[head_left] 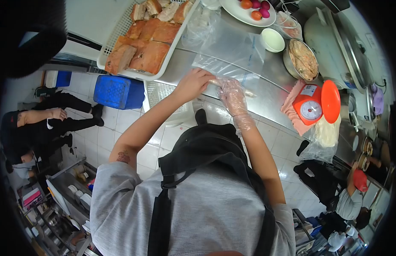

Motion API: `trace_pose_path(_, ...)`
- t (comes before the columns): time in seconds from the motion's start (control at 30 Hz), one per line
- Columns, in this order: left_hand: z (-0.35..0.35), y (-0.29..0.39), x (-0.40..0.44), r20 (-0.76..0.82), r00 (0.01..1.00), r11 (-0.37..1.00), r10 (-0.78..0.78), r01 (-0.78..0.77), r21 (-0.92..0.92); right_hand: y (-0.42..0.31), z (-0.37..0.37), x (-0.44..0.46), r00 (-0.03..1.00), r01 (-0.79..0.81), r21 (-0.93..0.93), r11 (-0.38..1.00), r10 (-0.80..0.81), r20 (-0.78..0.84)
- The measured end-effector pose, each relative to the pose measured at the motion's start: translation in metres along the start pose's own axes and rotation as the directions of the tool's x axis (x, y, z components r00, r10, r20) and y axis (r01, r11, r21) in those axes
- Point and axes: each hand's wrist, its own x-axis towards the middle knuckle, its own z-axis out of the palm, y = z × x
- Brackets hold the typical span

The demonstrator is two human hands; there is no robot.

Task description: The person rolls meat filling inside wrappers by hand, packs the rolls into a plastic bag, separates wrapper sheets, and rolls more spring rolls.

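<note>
At the steel counter's front edge, my bare left hand (194, 86) pinches the near end of a clear plastic bag or film, its fingers closed. My right hand (232, 96) wears a clear plastic glove and lies beside it with its fingers curled at the same plastic; what it grips is hard to make out. Flat clear plastic bags (232, 49) lie on the counter just beyond both hands. A white basket (101, 58) with slabs of cooked meat (153, 51) stands to the left.
Right of my hands are a red scale (308, 103), a metal bowl of minced filling (303, 59) and a white bowl (272, 40). A plate (249, 13) lies at the back. A blue bin (117, 92) stands on the floor. Other people are at both sides.
</note>
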Motion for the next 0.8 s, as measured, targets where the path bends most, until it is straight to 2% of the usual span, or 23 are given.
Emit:
trace_pose_path(0.03, -0.003, -0.005, 0.000, 0.009, 1.000, 1.000, -0.007, 0.007, -0.006, 0.000, 0.008, -0.001, 0.998, -0.009, 0.015, 1.000, 0.008, 0.061)
trace_pose_path(0.07, -0.004, -0.009, 0.000, 0.017, 1.000, 1.000, -0.016, 0.017, -0.013, 0.006, 0.010, -0.005, 0.999, 0.003, 0.045, 0.999, -0.005, 0.034)
trace_pose_path(0.17, -0.008, -0.007, -0.001, 0.034, 0.996, 0.996, -0.083, 0.084, -0.040, 0.023, -0.004, -0.023, 0.991, -0.093, 0.002, 0.996, 0.093, 0.101)
trace_pose_path(0.2, -0.006, -0.012, -0.002, 0.048, 0.994, 0.993, -0.099, 0.102, -0.064, 0.028, -0.012, -0.024, 0.997, -0.065, 0.046, 0.997, 0.063, 0.054)
trace_pose_path(0.3, -0.005, -0.027, 0.001, 0.107, 0.983, 0.979, -0.152, 0.164, -0.117, 0.035, -0.032, -0.032, 0.974, -0.214, 0.258, 0.942, 0.185, 0.131)
trace_pose_path(0.33, -0.007, -0.027, 0.003, 0.138, 0.976, 0.974, -0.168, 0.186, -0.126, 0.038, -0.036, -0.033, 0.969, -0.230, 0.269, 0.935, 0.196, 0.148)
trace_pose_path(0.47, -0.020, -0.019, 0.007, 0.249, 0.941, 0.957, -0.231, 0.265, -0.116, 0.051, -0.042, -0.038, 0.951, -0.242, 0.169, 0.955, 0.200, 0.234)
trace_pose_path(0.57, -0.031, -0.013, 0.007, 0.307, 0.934, 0.971, -0.182, 0.219, -0.091, 0.056, -0.047, -0.037, 0.941, -0.241, 0.148, 0.959, 0.194, 0.276)
trace_pose_path(0.67, -0.031, -0.027, -0.002, 0.326, 0.931, 0.930, -0.165, 0.257, -0.263, 0.061, -0.052, -0.044, 0.934, -0.254, 0.130, 0.958, 0.208, 0.289)
trace_pose_path(0.8, -0.033, -0.041, -0.013, 0.323, 0.911, 0.805, -0.259, 0.388, -0.449, 0.060, -0.064, -0.045, 0.923, -0.268, 0.078, 0.960, 0.232, 0.306)
